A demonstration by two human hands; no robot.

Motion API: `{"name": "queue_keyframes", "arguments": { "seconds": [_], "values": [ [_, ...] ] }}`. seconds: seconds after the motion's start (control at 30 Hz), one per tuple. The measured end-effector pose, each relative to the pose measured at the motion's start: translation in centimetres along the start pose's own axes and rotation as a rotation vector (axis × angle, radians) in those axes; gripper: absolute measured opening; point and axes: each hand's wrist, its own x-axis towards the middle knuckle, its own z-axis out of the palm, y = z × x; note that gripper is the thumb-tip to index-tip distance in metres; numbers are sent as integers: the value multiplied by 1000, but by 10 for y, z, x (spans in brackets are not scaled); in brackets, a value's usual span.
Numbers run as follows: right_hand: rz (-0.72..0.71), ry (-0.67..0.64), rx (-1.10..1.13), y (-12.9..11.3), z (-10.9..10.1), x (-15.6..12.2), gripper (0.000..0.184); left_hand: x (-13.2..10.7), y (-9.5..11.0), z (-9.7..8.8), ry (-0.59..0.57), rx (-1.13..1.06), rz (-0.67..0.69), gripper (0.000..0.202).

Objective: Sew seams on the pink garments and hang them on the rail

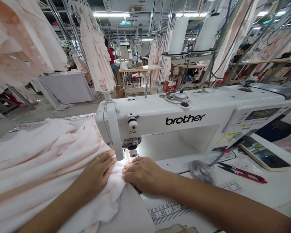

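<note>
A white Brother sewing machine (150,111) stands before me, its lamp lighting the needle area. Pale pink printed fabric (46,155) lies in folds on the left and runs up to the presser foot, which is mostly hidden by glare and my fingers. My left hand (99,168) rests on the fabric left of the needle, fingers stretched forward and lying flat. Just right of the needle, my right hand (142,174) has its fingers curled together on the fabric's edge. The thumb of that hand is largely hidden.
Red-handled thread snips (243,173), a phone (265,152) and a clear round bobbin-like disc (201,171) lie on the right of the table. A printed ruler scale (169,210) runs along the front. Thread cones (178,35) and hanging garments (94,48) stand behind.
</note>
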Motion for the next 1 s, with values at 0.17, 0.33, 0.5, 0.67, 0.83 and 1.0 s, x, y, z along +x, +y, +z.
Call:
{"name": "queue_keyframes", "arguments": {
  "seconds": [0.17, 0.33, 0.5, 0.67, 0.83, 1.0],
  "values": [
    [65, -16, -3, 3, -1, 8, 19, 20, -14, -10, -70, -94, -18, 27],
    [98, 4, 25, 5, 2, 9, 14, 26, -10, -29, -151, -91, 0, 28],
    [140, 189, 72, 3, 0, 3, 10, 5, 31, -39, -162, -61, -26, 36],
    [208, 233, 60, 5, -5, -1, 15, -17, 52, -13, -34, -96, -105, 20],
    [96, 167, -9, 10, 0, 3, 10, -10, 30, -10, 28, -350, -189, 31],
    [-171, 98, -244, 6, -3, 6, 20, 5, 14, -26, 22, -374, 37, 30]
  ]
}}
